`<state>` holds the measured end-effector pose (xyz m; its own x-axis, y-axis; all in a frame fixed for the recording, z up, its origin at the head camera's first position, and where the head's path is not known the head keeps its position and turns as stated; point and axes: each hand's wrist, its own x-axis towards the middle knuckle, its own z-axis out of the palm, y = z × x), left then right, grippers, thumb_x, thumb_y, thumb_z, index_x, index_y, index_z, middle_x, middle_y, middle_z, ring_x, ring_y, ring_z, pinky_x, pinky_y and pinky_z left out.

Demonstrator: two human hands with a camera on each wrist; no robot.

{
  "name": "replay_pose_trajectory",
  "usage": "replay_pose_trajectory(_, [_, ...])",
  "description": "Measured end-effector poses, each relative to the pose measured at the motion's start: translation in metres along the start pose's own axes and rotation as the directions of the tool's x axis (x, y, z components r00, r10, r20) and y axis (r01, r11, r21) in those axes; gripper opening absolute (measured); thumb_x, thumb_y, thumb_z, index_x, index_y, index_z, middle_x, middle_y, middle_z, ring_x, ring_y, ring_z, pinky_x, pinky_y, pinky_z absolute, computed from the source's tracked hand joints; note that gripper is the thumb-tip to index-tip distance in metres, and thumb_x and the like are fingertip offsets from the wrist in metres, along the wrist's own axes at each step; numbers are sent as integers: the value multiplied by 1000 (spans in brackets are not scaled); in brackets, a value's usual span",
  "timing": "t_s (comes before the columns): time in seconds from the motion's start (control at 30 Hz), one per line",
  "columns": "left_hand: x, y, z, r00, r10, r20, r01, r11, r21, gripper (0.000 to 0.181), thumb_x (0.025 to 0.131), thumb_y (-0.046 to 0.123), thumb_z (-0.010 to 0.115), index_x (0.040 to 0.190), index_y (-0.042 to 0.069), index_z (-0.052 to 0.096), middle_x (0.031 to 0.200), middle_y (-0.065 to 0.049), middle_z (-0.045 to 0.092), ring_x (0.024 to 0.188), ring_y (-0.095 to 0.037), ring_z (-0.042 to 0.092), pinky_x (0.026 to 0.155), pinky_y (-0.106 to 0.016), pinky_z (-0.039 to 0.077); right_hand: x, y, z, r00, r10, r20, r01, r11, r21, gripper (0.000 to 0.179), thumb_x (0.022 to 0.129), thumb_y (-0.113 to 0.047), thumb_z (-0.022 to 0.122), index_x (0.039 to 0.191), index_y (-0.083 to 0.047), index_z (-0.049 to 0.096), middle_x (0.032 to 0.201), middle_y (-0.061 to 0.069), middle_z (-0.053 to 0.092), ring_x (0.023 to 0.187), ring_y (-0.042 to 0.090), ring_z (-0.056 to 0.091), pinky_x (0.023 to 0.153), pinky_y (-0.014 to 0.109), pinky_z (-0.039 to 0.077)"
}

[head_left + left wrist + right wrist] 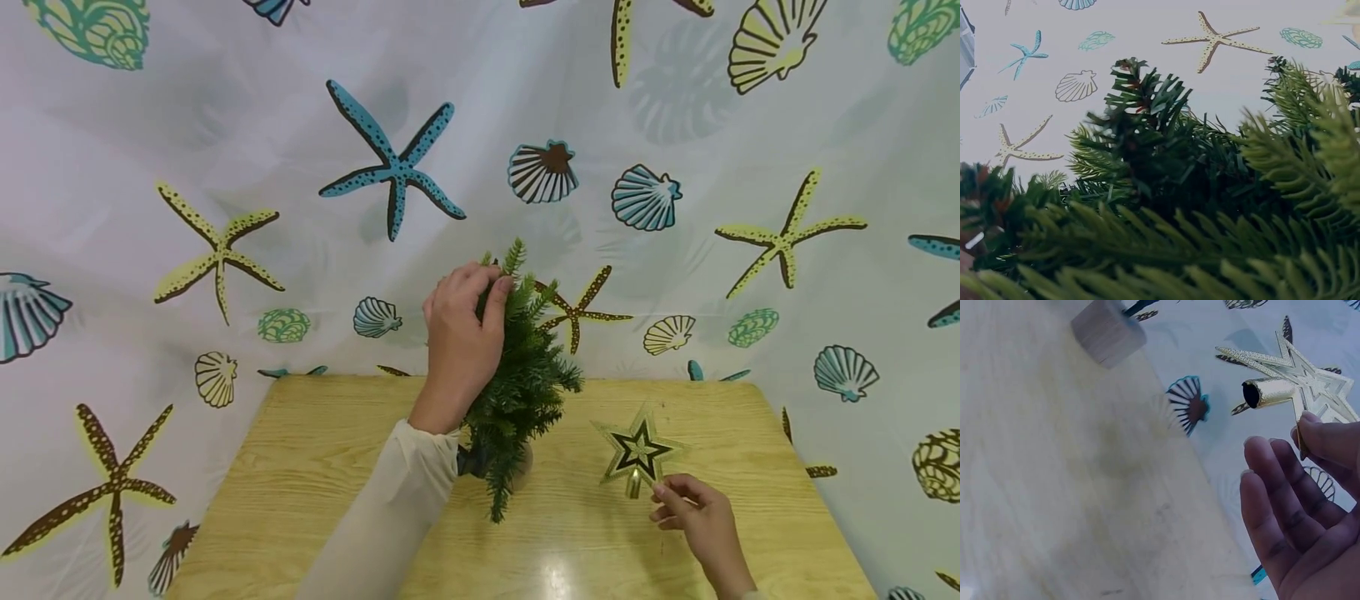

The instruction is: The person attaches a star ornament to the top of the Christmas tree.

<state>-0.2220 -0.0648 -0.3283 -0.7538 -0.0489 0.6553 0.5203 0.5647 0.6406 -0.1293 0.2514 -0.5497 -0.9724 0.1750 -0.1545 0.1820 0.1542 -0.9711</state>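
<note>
A small artificial Christmas tree [528,383] leans slightly on the table. My left hand [463,337] grips it near the top, with fingers and thumb curled about the upper branches; the exact spot held is hidden by greenery. Green needles [1147,244] fill the left wrist view. To the right of the tree, my right hand [701,517] pinches a gold star tree topper [639,450] by one lower point, between thumb and index finger. In the right wrist view, the star's hollow socket [1267,392] faces left, and the other fingers [1263,519] are loosely bent.
The wooden table [337,467] ends at a white curtain [480,83] printed with starfish and shells, which hangs behind and at both sides. A pale block-shaped tree base [1109,334] stands on the table near its edge.
</note>
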Motion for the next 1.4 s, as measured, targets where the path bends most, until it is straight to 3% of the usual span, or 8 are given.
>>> replay_pose_trajectory(0.2, [0, -1, 1, 1000, 6, -24, -6, 1000, 5, 26, 107, 27, 60, 100, 9, 76, 120, -8, 69, 120, -31, 59, 112, -60, 28, 0, -28, 1, 991, -137, -12, 137, 991, 7, 26, 101, -16, 71, 108, 9, 70, 92, 14, 72, 69, 21, 73, 61, 39, 61])
replay_pose_trajectory(0.37, [-1, -1, 1, 999, 9, -35, -9, 1000, 4, 24, 106, 26, 61, 98, 9, 77, 122, -8, 69, 126, -30, 57, 115, -60, 27, 4, -50, 4, 970, -239, -43, 240, 971, 16, 25, 101, -15, 70, 108, 9, 70, 87, 12, 71, 66, 19, 71, 57, 35, 59])
replay_pose_trajectory(0.63, [-3, -3, 2, 999, 25, -47, -24, 1000, 19, 22, 104, 24, 64, 104, 8, 79, 124, -9, 70, 131, -31, 55, 115, -60, 27, 14, -86, 13, 913, -378, -154, 396, 911, 115, 19, 100, -6, 70, 103, 13, 69, 81, 12, 69, 60, 18, 67, 55, 27, 55])
replay_pose_trajectory(1.13, [-3, -5, 2, 997, 57, -44, -54, 997, 57, 23, 105, 25, 64, 100, 9, 79, 120, -8, 71, 131, -30, 55, 117, -62, 26, 24, -143, 21, 850, -518, -97, 527, 839, 136, 19, 101, -6, 68, 104, 13, 68, 82, 11, 69, 61, 19, 65, 55, 26, 53])
replay_pose_trajectory(1.4, [-3, -4, 3, 997, 61, -54, -58, 997, 55, 24, 106, 24, 62, 98, 10, 79, 119, -7, 71, 132, -28, 55, 116, -61, 26, 29, -183, 27, 792, -601, -104, 609, 768, 200, 17, 99, -2, 69, 101, 15, 68, 81, 11, 70, 59, 18, 63, 54, 26, 51])
